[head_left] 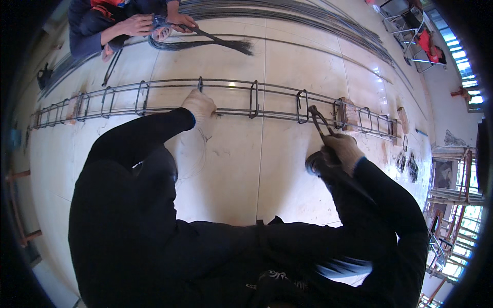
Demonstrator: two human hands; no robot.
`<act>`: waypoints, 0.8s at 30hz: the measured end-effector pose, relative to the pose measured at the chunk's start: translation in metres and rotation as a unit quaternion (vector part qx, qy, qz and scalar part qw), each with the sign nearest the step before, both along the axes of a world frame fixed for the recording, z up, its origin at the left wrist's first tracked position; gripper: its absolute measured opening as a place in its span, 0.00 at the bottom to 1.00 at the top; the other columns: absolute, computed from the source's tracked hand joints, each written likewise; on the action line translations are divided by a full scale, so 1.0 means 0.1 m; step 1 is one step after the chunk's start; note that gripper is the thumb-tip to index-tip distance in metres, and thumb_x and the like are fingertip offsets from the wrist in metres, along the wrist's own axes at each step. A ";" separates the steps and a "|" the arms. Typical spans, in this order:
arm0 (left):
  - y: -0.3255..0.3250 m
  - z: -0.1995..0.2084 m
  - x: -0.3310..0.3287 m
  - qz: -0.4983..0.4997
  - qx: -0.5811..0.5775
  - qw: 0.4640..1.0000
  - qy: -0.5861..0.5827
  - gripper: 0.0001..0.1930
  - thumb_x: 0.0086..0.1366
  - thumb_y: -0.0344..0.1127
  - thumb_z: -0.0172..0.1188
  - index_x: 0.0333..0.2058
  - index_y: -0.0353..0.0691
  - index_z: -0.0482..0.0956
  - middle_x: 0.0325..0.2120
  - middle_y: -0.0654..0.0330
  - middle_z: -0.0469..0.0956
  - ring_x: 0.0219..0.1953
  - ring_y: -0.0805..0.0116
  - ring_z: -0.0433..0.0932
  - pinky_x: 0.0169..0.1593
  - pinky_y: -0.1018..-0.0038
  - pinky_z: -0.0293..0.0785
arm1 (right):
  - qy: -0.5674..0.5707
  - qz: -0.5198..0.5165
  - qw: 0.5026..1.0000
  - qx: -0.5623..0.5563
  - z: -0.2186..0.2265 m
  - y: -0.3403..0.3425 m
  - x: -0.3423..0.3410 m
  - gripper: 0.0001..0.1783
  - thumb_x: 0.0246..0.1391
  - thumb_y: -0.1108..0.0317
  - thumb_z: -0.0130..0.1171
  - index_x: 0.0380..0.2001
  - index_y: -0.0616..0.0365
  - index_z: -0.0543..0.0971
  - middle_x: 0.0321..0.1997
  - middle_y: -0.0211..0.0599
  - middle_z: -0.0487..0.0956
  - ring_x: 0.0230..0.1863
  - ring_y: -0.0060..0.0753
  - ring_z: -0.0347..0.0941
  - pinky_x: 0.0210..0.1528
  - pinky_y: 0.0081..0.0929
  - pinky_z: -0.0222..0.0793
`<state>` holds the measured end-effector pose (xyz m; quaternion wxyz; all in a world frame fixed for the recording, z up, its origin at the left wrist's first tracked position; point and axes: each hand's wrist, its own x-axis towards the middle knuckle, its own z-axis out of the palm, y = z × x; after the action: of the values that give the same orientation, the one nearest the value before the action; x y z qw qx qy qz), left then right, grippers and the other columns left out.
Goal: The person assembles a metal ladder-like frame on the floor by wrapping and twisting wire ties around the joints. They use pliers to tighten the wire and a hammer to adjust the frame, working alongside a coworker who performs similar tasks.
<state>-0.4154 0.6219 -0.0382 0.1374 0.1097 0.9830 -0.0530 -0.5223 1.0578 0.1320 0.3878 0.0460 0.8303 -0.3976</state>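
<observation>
A long cage of thin steel rebar [231, 111] with square wire stirrups lies across the floor before me. My left hand [199, 104], in a pale glove, is closed at a stirrup [200, 83] left of the cage's middle; its fingertips are partly hidden. In my gloved right hand [344, 150] is a pair of pincers [321, 122], gripped by the handles. Their jaws are up against the near bar beside another stirrup [302, 106]; whether they bite on a tie wire is too small to tell.
Wooden blocks [348, 114] prop the cage near its ends. Across from me, a co-worker's hands [137, 24] hold a bundle of dark tie wire [215, 44]. Long rebars [287, 7] lie behind. Wire coils [413, 167] and folding chairs [411, 31] are at the right.
</observation>
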 end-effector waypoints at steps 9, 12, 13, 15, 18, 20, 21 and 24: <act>0.02 0.05 0.05 0.003 0.016 0.999 0.030 0.10 0.63 0.42 0.62 0.35 0.50 0.91 0.32 0.60 0.88 0.40 0.59 0.88 0.45 0.60 0.77 | -0.259 -0.172 0.906 -0.287 -1.38 -1.37 0.52 0.08 0.68 0.66 0.58 0.36 0.59 0.74 0.29 0.35 0.78 0.23 0.31 0.77 0.24 0.29 0.76; 0.02 0.10 0.02 -0.004 0.012 1.000 0.013 0.10 0.61 0.40 0.63 0.36 0.48 0.91 0.33 0.59 0.88 0.40 0.57 0.88 0.45 0.60 0.79 | -0.152 -0.279 0.915 -0.250 -1.32 -1.49 0.71 0.09 0.67 0.66 0.59 0.37 0.61 0.74 0.28 0.37 0.78 0.21 0.31 0.75 0.23 0.31 0.76; 0.04 0.13 0.00 -0.002 0.002 1.000 0.003 0.10 0.61 0.40 0.63 0.36 0.48 0.91 0.33 0.59 0.88 0.40 0.56 0.87 0.45 0.60 0.79 | -0.112 -0.304 0.915 -0.239 -1.30 -1.51 0.75 0.09 0.67 0.67 0.59 0.38 0.61 0.73 0.29 0.37 0.78 0.21 0.31 0.75 0.23 0.31 0.77; 0.05 0.18 -0.04 0.012 0.004 0.999 -0.036 0.11 0.61 0.40 0.64 0.37 0.46 0.91 0.36 0.58 0.88 0.43 0.56 0.87 0.47 0.59 0.80 | -0.068 -0.320 0.918 -0.225 -1.29 -1.50 0.87 0.09 0.66 0.67 0.59 0.38 0.61 0.73 0.28 0.38 0.78 0.21 0.32 0.76 0.23 0.32 0.76; 0.06 0.23 -0.09 0.006 0.062 0.997 -0.045 0.13 0.63 0.41 0.64 0.39 0.42 0.90 0.44 0.55 0.87 0.48 0.54 0.86 0.50 0.56 0.80 | 0.025 -0.248 0.951 -0.181 -1.39 -1.36 1.15 0.11 0.65 0.65 0.59 0.41 0.63 0.75 0.29 0.40 0.79 0.23 0.34 0.78 0.25 0.33 0.76; 0.12 0.20 -0.13 -0.034 0.126 0.991 -0.014 0.14 0.65 0.41 0.63 0.41 0.39 0.89 0.49 0.53 0.86 0.50 0.52 0.85 0.52 0.55 0.79 | 0.094 -0.156 0.977 -0.114 -1.51 -1.22 1.39 0.16 0.65 0.62 0.59 0.46 0.64 0.77 0.33 0.48 0.83 0.27 0.42 0.82 0.30 0.40 0.79; 0.18 0.18 -0.17 -0.071 0.159 0.985 0.014 0.14 0.66 0.41 0.62 0.41 0.37 0.89 0.50 0.53 0.85 0.51 0.50 0.84 0.53 0.55 0.79 | 0.128 -0.108 0.984 -0.063 -1.58 -1.14 1.51 0.17 0.66 0.60 0.58 0.48 0.62 0.77 0.35 0.50 0.83 0.31 0.47 0.83 0.34 0.44 0.79; 0.43 0.09 -0.36 -0.058 0.260 0.963 0.024 0.16 0.69 0.42 0.59 0.43 0.36 0.87 0.50 0.51 0.83 0.52 0.46 0.82 0.56 0.54 0.77 | 0.167 -0.045 0.985 0.025 -1.84 -0.93 1.77 0.20 0.66 0.57 0.59 0.52 0.59 0.75 0.39 0.55 0.84 0.39 0.59 0.84 0.43 0.51 0.78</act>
<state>-0.4513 0.6654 -0.0296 0.0773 0.1967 0.9579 0.1944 -0.3455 0.9643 -0.0516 0.2238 0.0260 0.8904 -0.3956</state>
